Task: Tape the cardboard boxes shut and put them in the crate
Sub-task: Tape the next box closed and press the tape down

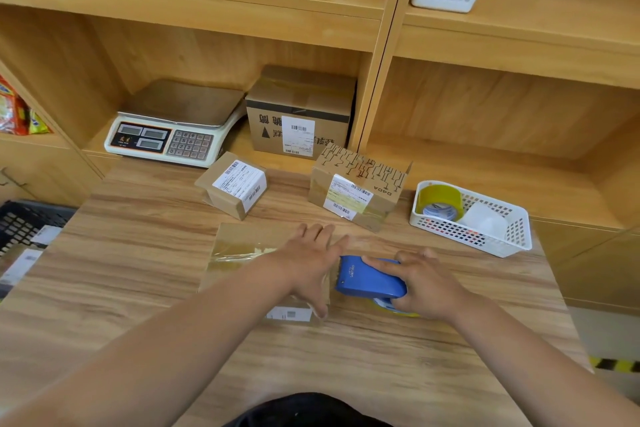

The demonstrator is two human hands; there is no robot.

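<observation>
Pressing left hand [308, 262] flat on low cardboard box [239, 243] at mid-table, fingers straight and splayed, gripping nothing. Curling right hand [426, 284] round smooth blue plastic tape dispenser [367, 279], index finger along its top, yellowish roll edge showing under the palm. Dispenser just beside the box's right edge; contact can't tell.

Glossy clear tape strip [242, 251], wrinkled, across box top, left of the left hand. White label on box's near side.

Wood-grain laminate table [138, 288]. Further back:
- small kraft box [231, 184], white shipping label, turned corner-on
- printed box [356, 191], black line pattern, label plus yellowish tape band, well apart from the small one
- white lattice basket [460, 232] at far right, olive-yellow tape roll [440, 201] standing on edge inside, plus a pale translucent item, can't tell what

In shelf recess behind: larger taped carton [301, 107] with barcode label, just beside cream scale [176, 121] with steel pan and keypad.

Black lattice crate [20, 222] at left edge, below table level, partly cut off; pale labelled items in it, blurred.
</observation>
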